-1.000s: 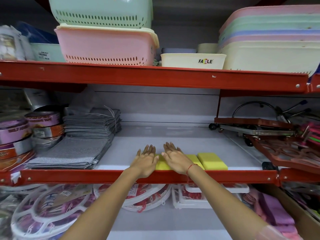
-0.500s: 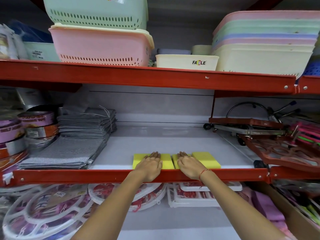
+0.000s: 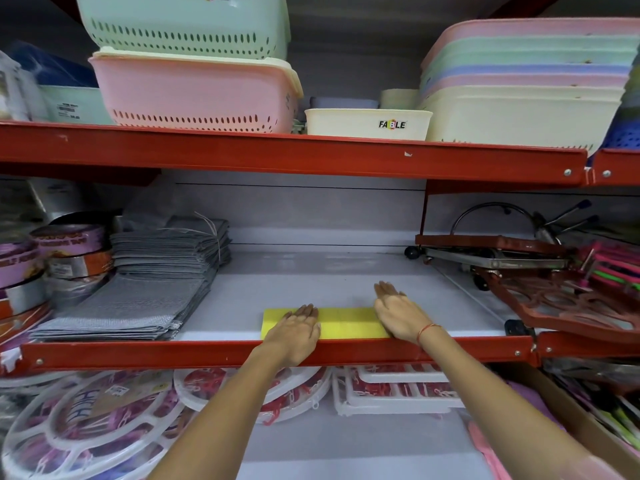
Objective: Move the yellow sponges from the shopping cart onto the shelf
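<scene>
The left hand (image 3: pixel 297 330) is laid flat, fingers extended, on the yellow sponges (image 3: pixel 346 323); nothing is grasped. The right hand (image 3: pixel 401 317) is pressed open-palmed against their right end. The sponges are set in a row at the front edge of the shelf (image 3: pixel 311 282), with grey cloths (image 3: pixel 138 299) stacked to the left.

Yellow sponges (image 3: pixel 343 323) on shelf (image 3: pixel 311 282) front edge, left hand (image 3: pixel 297 332) flat on them, right hand (image 3: pixel 401 315) alongside

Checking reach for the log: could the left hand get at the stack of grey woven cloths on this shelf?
Probably yes. The left hand lies flat on the yellow sponges, and bare white shelf separates it from the stack of grey woven cloths.
</scene>
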The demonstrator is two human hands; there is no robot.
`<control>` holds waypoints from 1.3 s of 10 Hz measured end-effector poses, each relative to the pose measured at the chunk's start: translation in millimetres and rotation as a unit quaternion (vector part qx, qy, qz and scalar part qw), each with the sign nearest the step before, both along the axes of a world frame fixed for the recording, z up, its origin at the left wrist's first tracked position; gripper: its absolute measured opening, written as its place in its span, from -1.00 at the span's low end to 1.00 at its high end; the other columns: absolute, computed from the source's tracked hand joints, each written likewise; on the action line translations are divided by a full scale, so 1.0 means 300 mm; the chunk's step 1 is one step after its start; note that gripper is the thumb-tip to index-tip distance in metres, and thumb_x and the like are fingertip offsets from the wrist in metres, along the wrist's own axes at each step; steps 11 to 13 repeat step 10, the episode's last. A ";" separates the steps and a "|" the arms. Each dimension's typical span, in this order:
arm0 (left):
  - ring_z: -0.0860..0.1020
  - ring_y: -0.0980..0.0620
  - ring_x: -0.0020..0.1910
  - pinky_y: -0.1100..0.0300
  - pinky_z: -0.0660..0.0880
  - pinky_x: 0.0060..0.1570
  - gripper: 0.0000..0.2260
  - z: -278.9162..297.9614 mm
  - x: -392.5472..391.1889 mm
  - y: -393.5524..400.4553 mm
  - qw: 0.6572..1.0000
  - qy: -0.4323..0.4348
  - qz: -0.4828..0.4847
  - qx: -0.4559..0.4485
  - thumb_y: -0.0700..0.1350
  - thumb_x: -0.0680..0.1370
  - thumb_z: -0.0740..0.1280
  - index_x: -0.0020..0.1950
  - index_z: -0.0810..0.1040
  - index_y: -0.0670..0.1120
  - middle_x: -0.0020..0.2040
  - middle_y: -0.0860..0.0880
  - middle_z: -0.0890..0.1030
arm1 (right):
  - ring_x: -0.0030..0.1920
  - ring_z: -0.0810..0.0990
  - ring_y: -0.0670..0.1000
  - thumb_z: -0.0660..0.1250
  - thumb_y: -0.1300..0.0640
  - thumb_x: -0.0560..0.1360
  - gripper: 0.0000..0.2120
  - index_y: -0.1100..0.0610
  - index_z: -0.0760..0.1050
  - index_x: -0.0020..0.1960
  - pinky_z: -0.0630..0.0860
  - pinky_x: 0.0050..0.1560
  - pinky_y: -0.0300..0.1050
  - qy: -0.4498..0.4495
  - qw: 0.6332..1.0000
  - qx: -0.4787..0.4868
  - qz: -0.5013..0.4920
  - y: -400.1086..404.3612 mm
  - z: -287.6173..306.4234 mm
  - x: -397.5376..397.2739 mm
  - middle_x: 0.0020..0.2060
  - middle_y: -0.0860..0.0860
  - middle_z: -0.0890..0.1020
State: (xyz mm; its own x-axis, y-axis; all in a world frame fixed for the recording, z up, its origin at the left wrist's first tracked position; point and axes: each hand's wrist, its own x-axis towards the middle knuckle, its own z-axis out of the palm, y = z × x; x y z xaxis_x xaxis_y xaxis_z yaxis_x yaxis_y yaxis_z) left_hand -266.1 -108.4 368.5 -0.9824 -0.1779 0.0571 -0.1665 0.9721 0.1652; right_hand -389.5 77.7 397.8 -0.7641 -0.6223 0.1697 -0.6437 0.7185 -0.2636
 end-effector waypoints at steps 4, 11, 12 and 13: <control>-0.04 0.05 0.59 0.10 -0.10 0.57 -0.51 -0.005 0.000 0.001 1.000 0.000 0.007 0.004 0.01 0.67 -0.14 0.58 -0.01 -0.13 0.61 -0.06 0.00 | 0.54 0.21 0.06 -0.04 0.11 0.65 -0.57 0.25 0.39 0.40 0.18 0.49 -0.12 -0.020 0.999 0.036 -0.033 0.109 -0.069 -0.025 0.55 0.11 0.17; -0.09 0.08 0.59 0.16 -0.13 0.55 -0.48 0.158 0.104 0.052 0.981 0.170 -0.020 0.097 0.05 0.67 -0.07 0.58 -0.06 -0.12 0.61 -0.05 -0.04 | 0.58 -0.02 -0.09 -0.01 0.03 0.66 -0.52 0.13 0.12 0.55 -0.11 0.59 -0.14 0.152 0.971 -0.182 0.029 0.008 0.042 0.166 0.56 0.00 0.14; -0.09 0.08 0.59 0.16 -0.13 0.55 -0.48 0.158 0.104 0.052 0.981 0.170 -0.020 0.097 0.05 0.67 -0.07 0.58 -0.06 -0.12 0.61 -0.05 -0.04 | 0.58 -0.02 -0.09 -0.01 0.03 0.66 -0.52 0.13 0.12 0.55 -0.11 0.59 -0.14 0.152 0.971 -0.182 0.029 0.008 0.042 0.166 0.56 0.00 0.14; -0.09 0.08 0.59 0.16 -0.13 0.55 -0.48 0.158 0.104 0.052 0.981 0.170 -0.020 0.097 0.05 0.67 -0.07 0.58 -0.06 -0.12 0.61 -0.05 -0.04 | 0.58 -0.02 -0.09 -0.01 0.03 0.66 -0.52 0.13 0.12 0.55 -0.11 0.59 -0.14 0.152 0.971 -0.182 0.029 0.008 0.042 0.166 0.56 0.00 0.14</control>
